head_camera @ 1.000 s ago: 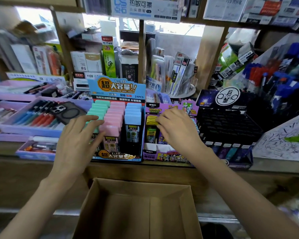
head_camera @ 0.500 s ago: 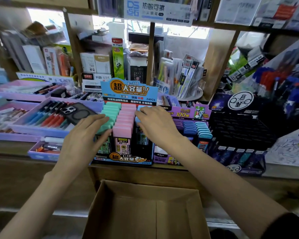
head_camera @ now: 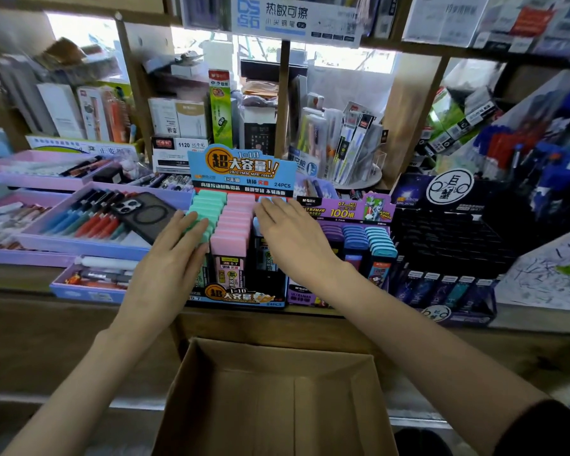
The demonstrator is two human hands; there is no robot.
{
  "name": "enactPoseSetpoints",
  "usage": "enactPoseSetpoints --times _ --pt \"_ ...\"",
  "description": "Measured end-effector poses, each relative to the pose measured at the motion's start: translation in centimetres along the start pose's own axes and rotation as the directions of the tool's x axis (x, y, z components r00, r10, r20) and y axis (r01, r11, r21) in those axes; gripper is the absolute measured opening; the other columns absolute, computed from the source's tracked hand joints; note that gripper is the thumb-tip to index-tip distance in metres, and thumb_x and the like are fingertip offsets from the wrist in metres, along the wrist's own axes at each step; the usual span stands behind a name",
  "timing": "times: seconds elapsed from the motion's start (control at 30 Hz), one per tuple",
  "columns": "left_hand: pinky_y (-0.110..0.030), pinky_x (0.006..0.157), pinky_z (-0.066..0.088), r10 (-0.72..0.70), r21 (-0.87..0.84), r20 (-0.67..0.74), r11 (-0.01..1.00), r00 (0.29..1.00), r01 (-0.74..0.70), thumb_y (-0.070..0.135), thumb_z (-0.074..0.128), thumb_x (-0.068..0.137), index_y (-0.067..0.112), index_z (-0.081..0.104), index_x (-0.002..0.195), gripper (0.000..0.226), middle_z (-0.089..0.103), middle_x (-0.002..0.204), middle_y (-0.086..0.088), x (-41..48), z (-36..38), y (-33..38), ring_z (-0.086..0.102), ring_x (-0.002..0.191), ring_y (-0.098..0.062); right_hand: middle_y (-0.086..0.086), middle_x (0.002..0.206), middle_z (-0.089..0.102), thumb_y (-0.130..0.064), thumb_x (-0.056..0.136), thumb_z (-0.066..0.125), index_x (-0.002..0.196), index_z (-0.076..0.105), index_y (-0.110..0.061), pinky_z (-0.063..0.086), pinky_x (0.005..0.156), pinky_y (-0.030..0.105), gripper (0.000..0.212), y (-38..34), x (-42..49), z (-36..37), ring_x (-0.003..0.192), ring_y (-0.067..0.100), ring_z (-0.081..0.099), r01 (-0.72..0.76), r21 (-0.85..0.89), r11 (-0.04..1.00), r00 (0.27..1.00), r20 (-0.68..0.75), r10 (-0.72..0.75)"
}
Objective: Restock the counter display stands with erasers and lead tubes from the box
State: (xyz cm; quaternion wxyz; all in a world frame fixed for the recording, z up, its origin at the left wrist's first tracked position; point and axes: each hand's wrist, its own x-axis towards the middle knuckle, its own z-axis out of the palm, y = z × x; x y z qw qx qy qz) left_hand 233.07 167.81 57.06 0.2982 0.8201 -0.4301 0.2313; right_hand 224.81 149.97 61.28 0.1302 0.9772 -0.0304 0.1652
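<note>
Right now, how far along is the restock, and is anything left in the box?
Done: the box shows only bare cardboard, and in the blue stand the green row and pink row look full. In hand: the left hand lies flat on the green row, the right hand flat on the blue row, holding nothing. Left: probably squaring those rows; upper slots of the black stand look dark, possibly unfilled.

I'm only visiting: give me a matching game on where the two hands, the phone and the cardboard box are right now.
Things:
1 left hand
2 right hand
3 phone
4 cardboard box

Places:
a in the lilac tray, on pens
b on the blue tubes
c below the counter
d on the green tubes

Pairs: 1-d, 2-b, 3-a, 4-c.
</note>
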Motion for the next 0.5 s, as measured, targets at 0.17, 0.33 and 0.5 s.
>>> enactPoseSetpoints --times 0.17,0.33,0.5 --pt "-0.034 0.097 0.036 -0.194 -0.174 -0.066 0.968 0.979 0.180 0.021 0.055 0.092 0.007 0.040 0.139 0.051 0.040 0.143 -0.011 -0.8 -0.2 -0.1 0.039 0.129 -0.021 0.023 0.134 0.050 0.012 0.068 0.058 0.130 0.047 0.007 0.038 0.104 0.042 0.064 -1.7 -3.4 -1.0 0.121 0.036 0.050 0.071 0.277 0.958 0.979 -0.204 -0.014" --pt "-0.029 0.090 0.038 -0.309 -0.345 0.033 0.889 0.950 0.301 0.016 0.060 0.090 0.013 0.039 0.139 0.053 0.052 0.133 -0.004 -0.7 -0.6 0.6 0.049 0.117 -0.016 0.016 0.147 0.037 0.006 0.083 0.050 0.137 0.042 0.000 0.035 0.108 0.044 0.055 -3.6 -4.2 -0.3 0.129 0.034 0.040 0.050 0.415 0.908 0.998 -0.047 -0.033" --pt "-0.038 0.097 0.039 -0.261 -0.270 -0.031 0.932 0.965 0.243 0.008 0.059 0.089 0.006 0.041 0.136 0.050 0.045 0.135 -0.013 -1.0 -2.8 2.0 0.044 0.123 -0.027 0.005 0.147 0.038 -0.002 0.093 0.043 0.138 0.043 -0.008 0.020 0.111 0.023 0.046 -2.4 -5.4 -2.3 0.135 0.019 0.031 -0.007 0.612 0.791 0.986 -0.129 0.109"
